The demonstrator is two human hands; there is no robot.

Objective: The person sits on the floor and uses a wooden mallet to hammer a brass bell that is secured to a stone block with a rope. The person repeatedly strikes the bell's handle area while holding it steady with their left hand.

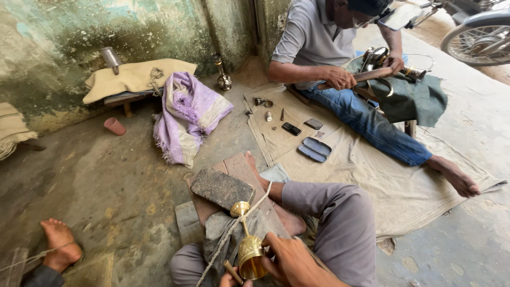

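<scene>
At the bottom edge of the view, the person's right hand (291,259) has its grip wrapped around the bowl of an engraved brass goblet (249,252), which lies tilted across the lap with its stem and round foot pointing up toward a dark flat stone block (222,187) resting on a wooden board (241,167) on the floor. The left hand (234,279) shows only as fingertips at the frame's lower edge, pinching a thin wooden-handled tool (232,271) just beside the goblet's rim. A rope (234,228) runs diagonally past the goblet's foot, touching or nearly touching it. The person sits cross-legged in grey trousers (340,223). Across a tan cloth sheet (372,175) spread on the concrete floor (106,180), another person in a grey shirt and blue jeans sits working a brass piece (380,57) over a green cloth (414,98). On the sheet lie a phone (291,128) and a dark open case (314,149). A purple-and-cream shawl (188,114) lies near the wall, and a third person's bare foot (59,244) sits at the lower left corner.
</scene>
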